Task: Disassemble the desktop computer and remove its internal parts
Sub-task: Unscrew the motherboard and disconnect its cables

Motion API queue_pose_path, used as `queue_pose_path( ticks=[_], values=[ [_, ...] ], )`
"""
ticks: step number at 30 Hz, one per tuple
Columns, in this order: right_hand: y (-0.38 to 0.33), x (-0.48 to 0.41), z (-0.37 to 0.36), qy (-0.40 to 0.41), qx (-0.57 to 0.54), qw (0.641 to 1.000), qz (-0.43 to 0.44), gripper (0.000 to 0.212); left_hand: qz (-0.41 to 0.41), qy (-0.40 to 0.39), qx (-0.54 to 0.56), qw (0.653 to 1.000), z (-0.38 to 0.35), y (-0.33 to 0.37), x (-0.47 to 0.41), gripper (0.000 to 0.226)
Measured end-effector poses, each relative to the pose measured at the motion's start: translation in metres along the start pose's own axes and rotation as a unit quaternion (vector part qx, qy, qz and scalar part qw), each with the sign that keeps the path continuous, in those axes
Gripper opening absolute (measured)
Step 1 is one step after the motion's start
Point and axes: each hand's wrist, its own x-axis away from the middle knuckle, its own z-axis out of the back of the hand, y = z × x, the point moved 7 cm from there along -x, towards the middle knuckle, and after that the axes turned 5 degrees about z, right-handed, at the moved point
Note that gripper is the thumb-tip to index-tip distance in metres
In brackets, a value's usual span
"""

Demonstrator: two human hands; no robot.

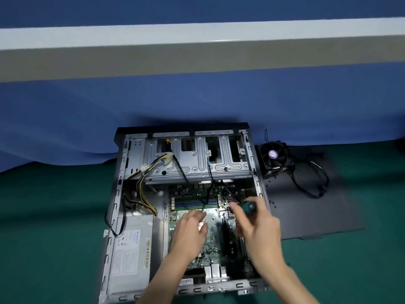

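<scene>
Under your left hand [192, 227], the green circuit board [210, 251] lay flat inside the open grey metal desktop case [114, 205] on the green tabletop [54, 238]. That hand rested on the board, fingers relaxed, holding nothing. Your right hand [256, 224] was clenched round a green-and-black-handled screwdriver [249, 207]; its tip was hidden. A slip could have gouged the board. The loose yellow-and-black cable bundle [142, 189], beyond and left of your left hand, could have snagged any part you lifted out. The case's long axis ran away from you, black front farthest.
</scene>
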Motion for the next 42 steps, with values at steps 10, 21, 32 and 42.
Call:
queue_pose_path(
  ticks=[10, 21, 32, 42],
  values=[
    [0.02, 0.015, -0.03, -0.022, 0.149, 0.988, -0.02, 0.016, 0.022, -0.077, -0.038, 0.996, -0.021, -0.013, -0.001, 0.044],
    [0.023, 0.014, -0.03, -0.018, 0.164, 0.986, -0.031, 0.016, 0.016, -0.074, -0.035, 0.997, -0.019, -0.013, -0.001, 0.041],
    [0.024, 0.013, -0.03, -0.024, 0.167, 0.985, -0.027, 0.013, 0.019, -0.077, -0.037, 0.996, -0.016, -0.01, 0.002, 0.04],
    [0.021, -0.027, -0.048, -0.131, 0.154, 0.979, -0.038, 0.033, -0.201, 0.07, 0.153, 0.965, 0.039, 0.07, 0.02, 0.055]
  ],
)
